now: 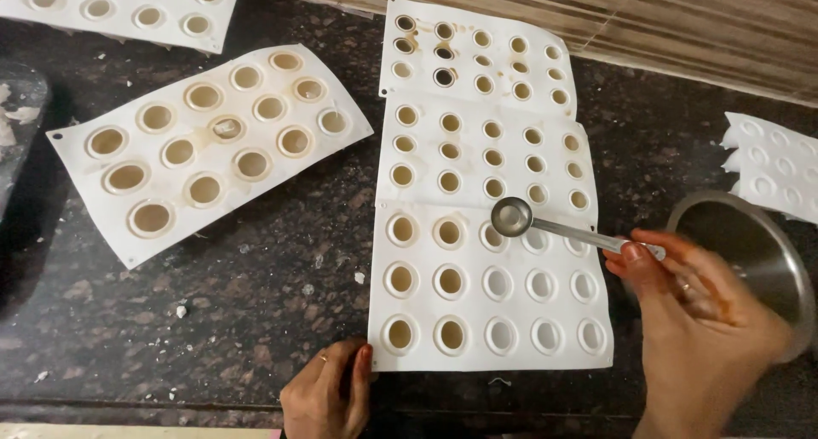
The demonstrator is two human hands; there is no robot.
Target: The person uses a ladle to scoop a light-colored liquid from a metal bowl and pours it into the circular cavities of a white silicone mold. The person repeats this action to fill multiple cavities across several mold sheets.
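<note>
Your right hand (694, 307) fingers (635, 253) pinch a small steel measuring spoon (514, 216), bowl over the near white silicone cavity mould (490, 290); your left hand (328, 392) fingers press the mould's corner onto the dark speckled counter (281, 269).

Your right hand (694, 320) covering part of the steel bowl (758, 252), top-left mould (128, 9) cropped by the frame, your left hand (328, 396) cut at the bottom edge
</note>
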